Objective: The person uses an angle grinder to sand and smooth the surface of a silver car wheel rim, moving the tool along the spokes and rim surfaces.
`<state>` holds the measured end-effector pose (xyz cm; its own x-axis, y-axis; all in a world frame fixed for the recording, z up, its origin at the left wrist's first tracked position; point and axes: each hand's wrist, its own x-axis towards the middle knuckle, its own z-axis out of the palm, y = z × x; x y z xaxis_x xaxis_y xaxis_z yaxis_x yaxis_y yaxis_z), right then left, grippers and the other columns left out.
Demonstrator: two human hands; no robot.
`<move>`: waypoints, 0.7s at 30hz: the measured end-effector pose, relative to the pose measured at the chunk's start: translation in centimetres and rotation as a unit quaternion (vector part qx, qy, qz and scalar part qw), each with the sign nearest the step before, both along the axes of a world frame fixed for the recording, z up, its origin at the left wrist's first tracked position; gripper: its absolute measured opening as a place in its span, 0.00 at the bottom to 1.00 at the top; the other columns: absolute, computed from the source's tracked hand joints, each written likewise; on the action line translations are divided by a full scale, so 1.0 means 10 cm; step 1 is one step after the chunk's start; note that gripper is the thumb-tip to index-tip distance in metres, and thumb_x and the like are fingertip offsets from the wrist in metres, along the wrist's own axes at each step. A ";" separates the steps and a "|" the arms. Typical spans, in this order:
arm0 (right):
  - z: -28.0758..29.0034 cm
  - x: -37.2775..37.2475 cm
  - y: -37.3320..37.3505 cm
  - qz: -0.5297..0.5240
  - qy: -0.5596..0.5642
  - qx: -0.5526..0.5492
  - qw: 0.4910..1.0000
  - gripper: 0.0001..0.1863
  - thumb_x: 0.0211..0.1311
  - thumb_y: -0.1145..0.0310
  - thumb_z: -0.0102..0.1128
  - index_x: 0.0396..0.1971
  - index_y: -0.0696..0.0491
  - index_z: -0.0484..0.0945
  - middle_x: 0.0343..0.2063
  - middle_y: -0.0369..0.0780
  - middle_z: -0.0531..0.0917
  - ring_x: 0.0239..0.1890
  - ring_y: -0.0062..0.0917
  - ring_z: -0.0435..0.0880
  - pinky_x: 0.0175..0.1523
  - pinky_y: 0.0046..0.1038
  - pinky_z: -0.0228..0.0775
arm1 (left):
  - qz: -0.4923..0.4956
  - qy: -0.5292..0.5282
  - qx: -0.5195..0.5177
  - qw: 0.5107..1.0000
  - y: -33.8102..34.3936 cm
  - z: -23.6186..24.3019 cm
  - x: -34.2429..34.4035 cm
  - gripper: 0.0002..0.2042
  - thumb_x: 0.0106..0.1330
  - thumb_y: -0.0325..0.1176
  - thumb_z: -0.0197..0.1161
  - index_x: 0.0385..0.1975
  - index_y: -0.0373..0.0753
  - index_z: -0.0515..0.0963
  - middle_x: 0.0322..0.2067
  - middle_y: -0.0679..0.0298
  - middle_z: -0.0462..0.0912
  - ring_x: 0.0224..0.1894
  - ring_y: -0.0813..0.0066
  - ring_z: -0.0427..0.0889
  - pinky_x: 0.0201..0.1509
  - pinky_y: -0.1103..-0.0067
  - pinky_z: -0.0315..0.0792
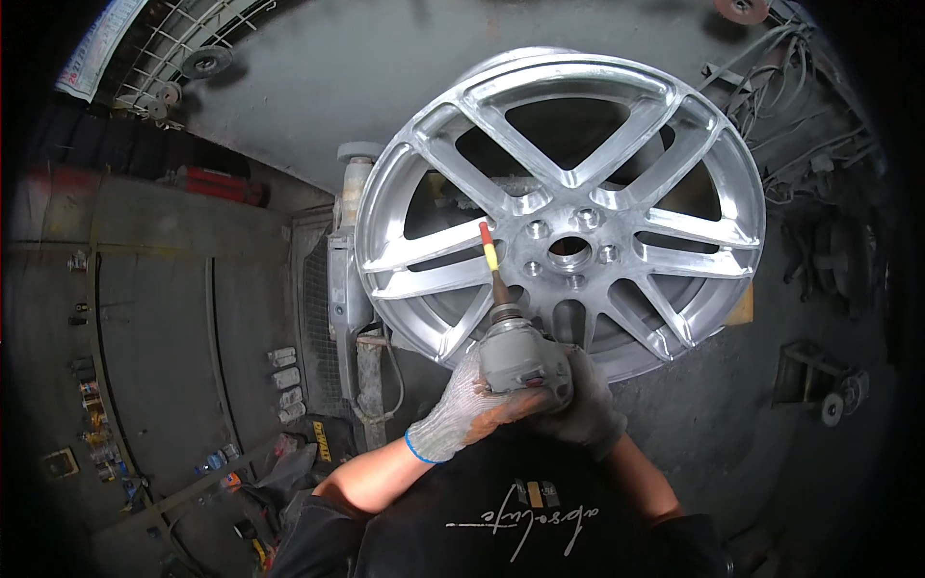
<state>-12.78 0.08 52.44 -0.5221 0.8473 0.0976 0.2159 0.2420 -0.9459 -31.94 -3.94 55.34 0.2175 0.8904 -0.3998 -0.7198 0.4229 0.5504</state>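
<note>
Both gloved hands are closed on a grey die grinder held close to my chest. My left hand, in a whitish knit glove with a blue cuff and rusty stains, wraps the grinder from the left. Round the body's right side closes my right hand in a darker grey glove, its fingers partly hidden. From the grinder's nose a slim bit, yellow with a red tip, points away from me. It overlaps a spoke of the silver alloy wheel; I cannot tell whether it touches.
Left of the wheel stands a grey machine with a cable. A wire rack is at the far left. Loose cables hang at the far right, above a small wheeled metal device. Several small cans stand at left.
</note>
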 end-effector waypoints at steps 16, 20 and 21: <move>0.10 -0.08 -0.02 0.040 -0.032 0.003 0.999 0.46 0.35 0.60 0.84 0.57 0.60 0.70 0.49 0.50 0.81 0.49 0.45 0.84 0.52 0.41 0.77 | 0.003 0.090 0.015 0.996 -0.14 0.14 -0.16 0.27 0.62 0.23 0.68 0.62 0.38 0.67 0.57 0.57 0.76 0.58 0.65 0.78 0.61 0.67 0.76; 0.06 0.01 0.00 0.007 -0.020 -0.004 1.000 0.43 0.37 0.62 0.82 0.56 0.60 0.71 0.45 0.50 0.82 0.46 0.46 0.85 0.48 0.41 0.78 | 0.044 0.044 -0.015 0.998 0.00 -0.05 0.02 0.23 0.75 0.43 0.52 0.63 0.36 0.66 0.60 0.47 0.72 0.65 0.51 0.72 0.68 0.56 0.66; 0.07 0.03 0.02 0.005 -0.040 0.018 0.999 0.43 0.35 0.61 0.83 0.54 0.59 0.71 0.44 0.49 0.82 0.45 0.46 0.85 0.47 0.40 0.78 | 0.043 0.043 -0.014 0.998 -0.01 -0.15 0.02 0.23 0.75 0.43 0.52 0.63 0.36 0.66 0.60 0.47 0.72 0.65 0.51 0.72 0.68 0.56 0.66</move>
<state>-12.52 0.29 53.10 -0.5381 0.8385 0.0862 0.2869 0.2784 -0.9166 -31.74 -4.00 53.80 0.1038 0.8926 -0.4388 -0.7047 0.3773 0.6009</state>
